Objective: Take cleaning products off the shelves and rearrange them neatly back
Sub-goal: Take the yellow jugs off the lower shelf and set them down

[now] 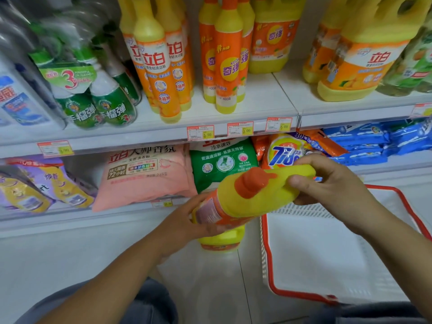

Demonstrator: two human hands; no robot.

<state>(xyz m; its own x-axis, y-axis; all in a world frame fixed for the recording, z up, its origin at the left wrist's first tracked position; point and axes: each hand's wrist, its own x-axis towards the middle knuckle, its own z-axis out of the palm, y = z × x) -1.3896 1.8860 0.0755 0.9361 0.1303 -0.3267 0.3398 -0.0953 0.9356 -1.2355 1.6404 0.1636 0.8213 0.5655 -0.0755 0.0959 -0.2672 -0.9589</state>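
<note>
A large yellow detergent jug (259,195) with an orange cap and orange label lies tilted in front of the lower shelf, held in both hands. My right hand (332,183) grips its handle end at the upper right. My left hand (187,220) curls around its labelled body at the lower left. A second yellow jug (222,239) stands on the floor just below, mostly hidden by the held one. On the upper shelf (257,99) stand slim yellow-orange bottles (159,66) and more big yellow jugs (364,57).
A white basket with a red rim (271,272) sits on the floor at the right. The lower shelf holds a pink powder bag (145,176), a green bag (222,160), a Tide bag (285,150) and blue packs (374,141). Green spray bottles (98,99) stand at the upper left.
</note>
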